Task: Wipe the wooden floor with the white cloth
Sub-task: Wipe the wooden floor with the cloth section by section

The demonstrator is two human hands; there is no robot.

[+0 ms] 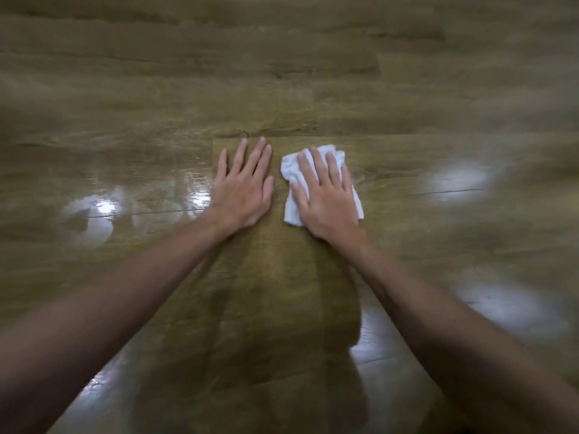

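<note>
Right hand (pixel 326 195) lies flat, fingers spread, pressing the white cloth (pixel 293 170) onto the wooden floor (pixel 282 292), cloth directly beneath its palm, long axis toward the fingertips; left hand (pixel 242 186), also spread, rests bare just beside.

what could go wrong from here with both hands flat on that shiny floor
1. The right hand presses the white cloth with flat fingers, no grip, so the bunched cloth may slide out mid-stroke.
2. The left hand rests bare on the glossy wooden floor; if it bears weight, it might slip or leave prints.
</note>
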